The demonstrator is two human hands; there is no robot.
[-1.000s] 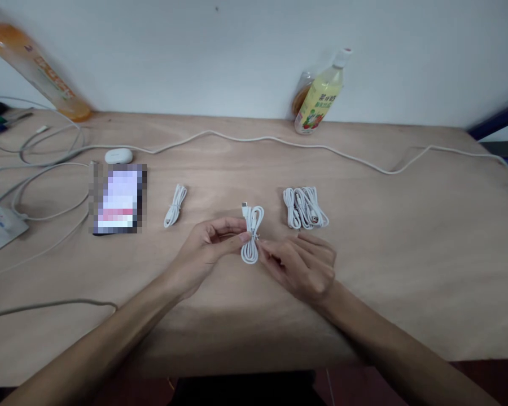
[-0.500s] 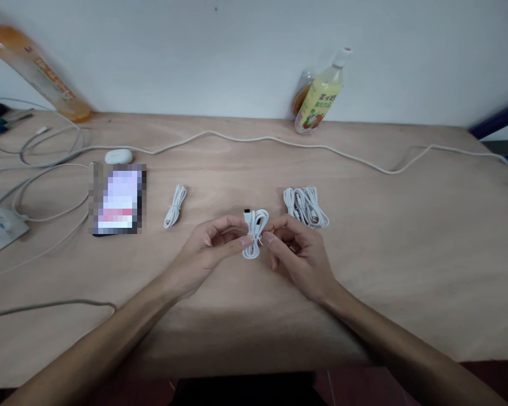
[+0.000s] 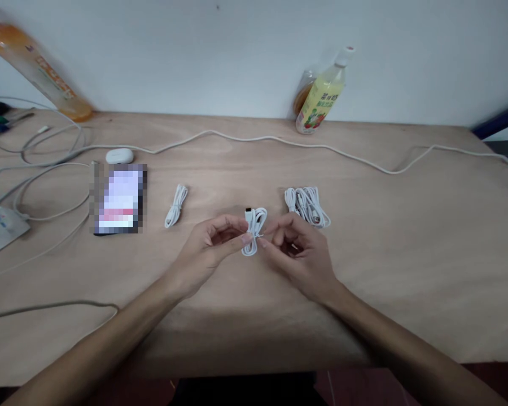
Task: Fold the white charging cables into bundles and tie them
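A bundled white USB cable is pinched at its left side between the thumb and fingers of my left hand, above the middle of the table. Its dark-tipped connector points up beside the upper loops. A thin white tie circles the bundle's waist. At the bundle's right side, my right hand has its thumb and index fingertip close together on the tie's end. One tied white cable lies to the left. Behind my right hand sits a group of several similar white cables.
A phone and a white earbud case lie at the left, among loose cables and a power strip. An orange drink bottle and a yellow-labelled bottle stand by the wall. A long white cord crosses the table's back.
My right thumb and index fingertip have shifted at the tie, and the thumb has moved slightly left. The cable bundle has moved slightly up and left in my left hand.
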